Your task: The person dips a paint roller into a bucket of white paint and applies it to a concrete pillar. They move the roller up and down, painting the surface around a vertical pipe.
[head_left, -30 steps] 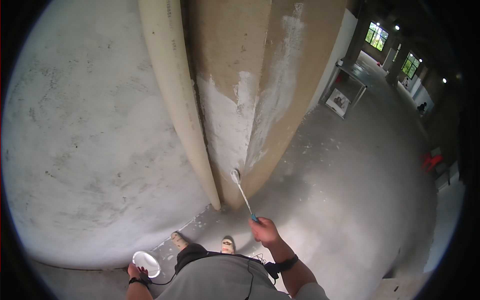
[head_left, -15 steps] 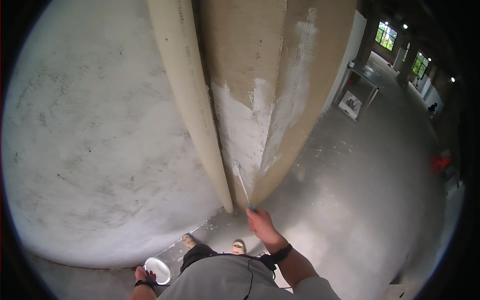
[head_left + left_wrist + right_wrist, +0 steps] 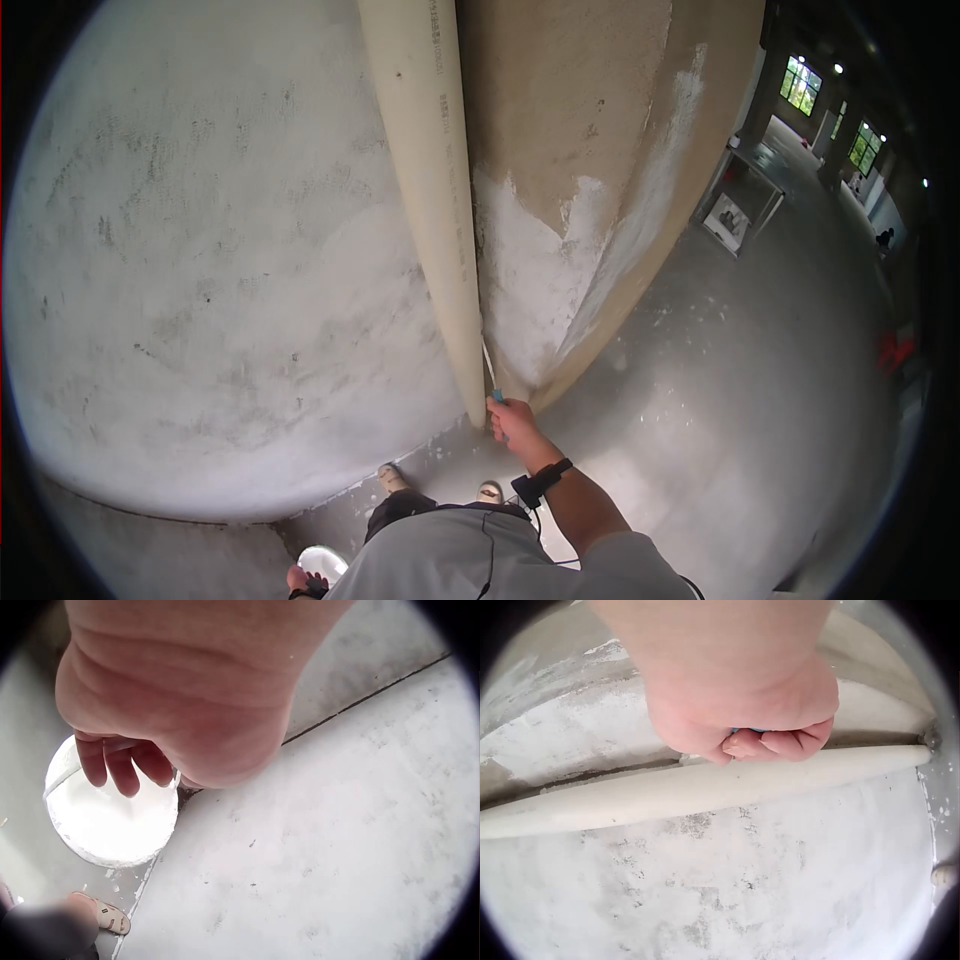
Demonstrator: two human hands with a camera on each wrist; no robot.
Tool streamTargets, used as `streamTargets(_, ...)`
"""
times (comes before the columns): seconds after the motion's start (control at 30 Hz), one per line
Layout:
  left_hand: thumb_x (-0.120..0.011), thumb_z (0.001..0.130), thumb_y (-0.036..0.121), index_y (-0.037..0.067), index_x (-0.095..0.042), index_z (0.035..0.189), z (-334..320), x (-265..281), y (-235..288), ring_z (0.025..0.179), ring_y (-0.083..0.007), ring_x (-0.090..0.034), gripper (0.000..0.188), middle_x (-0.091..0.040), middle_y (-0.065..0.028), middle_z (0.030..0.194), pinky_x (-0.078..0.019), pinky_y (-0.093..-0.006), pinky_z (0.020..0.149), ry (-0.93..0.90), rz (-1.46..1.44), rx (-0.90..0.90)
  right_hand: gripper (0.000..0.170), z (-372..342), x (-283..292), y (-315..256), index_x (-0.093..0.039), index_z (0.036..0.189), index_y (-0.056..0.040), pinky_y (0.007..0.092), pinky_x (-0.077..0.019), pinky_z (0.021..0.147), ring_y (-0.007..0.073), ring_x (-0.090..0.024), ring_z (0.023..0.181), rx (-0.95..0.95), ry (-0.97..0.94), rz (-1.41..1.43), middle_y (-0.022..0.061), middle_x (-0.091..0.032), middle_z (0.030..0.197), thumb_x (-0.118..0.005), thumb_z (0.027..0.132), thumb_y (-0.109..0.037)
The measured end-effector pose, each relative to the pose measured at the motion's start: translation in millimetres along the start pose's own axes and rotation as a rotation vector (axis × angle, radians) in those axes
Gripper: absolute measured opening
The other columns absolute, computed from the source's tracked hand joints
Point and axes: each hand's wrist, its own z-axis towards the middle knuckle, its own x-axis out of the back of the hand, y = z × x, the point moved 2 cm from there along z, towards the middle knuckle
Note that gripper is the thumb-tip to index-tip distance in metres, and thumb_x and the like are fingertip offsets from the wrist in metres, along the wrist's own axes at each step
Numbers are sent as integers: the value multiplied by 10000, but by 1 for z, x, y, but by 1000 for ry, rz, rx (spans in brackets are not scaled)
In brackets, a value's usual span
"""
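My right hand (image 3: 515,422) grips the blue handle of a small paint roller (image 3: 489,365), low beside the beige pipe (image 3: 425,170). Its thin, white-smeared rod points up along the pipe's right edge, where the pipe hides the roller's head. A bit of blue handle shows within the curled fingers of the right hand (image 3: 742,720) in the right wrist view. White coating (image 3: 530,260) covers the lower part of the brown column (image 3: 560,110). Down at the left, my left hand (image 3: 180,720) holds a white bucket (image 3: 112,825) by its handle, fingers curled over the opening.
A pale, dark-smudged wall (image 3: 220,260) fills the left, meeting the grey floor (image 3: 680,400) near my feet. Further off at the right stand a framed stand (image 3: 735,215) and a red object (image 3: 893,350). Windows (image 3: 800,85) show at the far end.
The head view has turned, shifting the scene to the right. My right hand has brought the roller from the column's corner over to the pipe's edge. The left hand still holds the bucket.
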Motion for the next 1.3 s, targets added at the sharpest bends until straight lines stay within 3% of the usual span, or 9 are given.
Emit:
streamTargets(0.13, -418, 827, 277, 136, -434, 1002, -32, 4, -2, 714, -207, -459, 226, -436, -37, 924, -445, -496, 633, -44, 35, 44, 293, -16, 17, -3, -466, 714, -107, 246, -232, 347, 56, -322, 381, -1, 37, 7, -51, -386, 539, -653, 886, -253)
streamTargets(0.17, -412, 834, 293, 134, -442, 995, -91, -23, -4, 706, -207, -463, 228, -442, -34, 922, -444, -499, 633, -58, 48, 54, 293, -19, 22, 1, -466, 714, -107, 246, -232, 347, 56, -322, 381, -3, 44, 15, -51, -386, 539, -653, 886, -253)
streamTargets(0.3, -406, 841, 341, 146, -450, 1021, -50, -38, -5, 762, -203, -488, 270, -455, -16, 939, -439, -485, 675, -83, 158, 124, 279, -48, 44, 11, -432, 706, -138, 246, -194, 366, 51, -281, 387, 41, 8, 25, -74, -335, 526, -590, 921, -218)
streamTargets(0.47, -458, 838, 389, 169, -452, 1070, -71, -76, -6, 877, -184, -495, 319, -456, 35, 974, -399, -394, 770, -81, 104, 24, 305, -96, 75, 24, -421, 679, -137, 250, -183, 379, 58, -272, 390, 62, 20, 24, -71, -324, 525, -583, 925, -217)
streamTargets(0.77, -479, 833, 376, 180, -458, 1048, -70, -126, 10, 928, -174, -456, 292, -434, 29, 963, -379, -374, 780, -197, 64, -53, 272, -152, 106, 49, -427, 691, -124, 258, -201, 377, 59, -288, 401, 57, 206, 5, -56, -335, 531, -585, 904, -184)
streamTargets(0.9, -463, 848, 395, 163, -452, 1048, -64, -137, 25, 909, -178, -474, 307, -445, 32, 983, -386, -387, 787, -221, 62, -19, 287, -148, 111, 33, -377, 713, -145, 266, -197, 372, 69, -256, 392, 279, 382, 263, -55, -275, 523, -565, 922, -207)
streamTargets(0.97, -453, 852, 406, 159, -446, 1053, -64, -133, 29, 906, -176, -479, 318, -448, 33, 986, -388, -392, 786, -227, 67, -18, 309, -145, 123, 11, -342, 725, -162, 263, -175, 374, 66, -215, 398, 215, 326, 357, -63, -225, 528, -552, 940, -231)
streamTargets(1.23, -437, 854, 453, 153, -432, 1075, -57, -125, 32, 908, -170, -492, 373, -461, 43, 992, -394, -401, 781, -224, 102, 23, 250, -139, 116, 20, -420, 763, -116, 268, -231, 377, 88, -299, 396, 159, 289, 129, -40, -319, 533, -565, 938, -222)
streamTargets(1.3, -476, 829, 372, 146, -432, 1012, -52, -119, 32, 846, -190, -468, 295, -437, 10, 942, -377, -397, 734, -182, 124, -2, 242, -140, 111, 28, -435, 753, -99, 277, -258, 377, 106, -340, 399, 147, 313, 96, -21, -353, 534, -577, 916, -208)
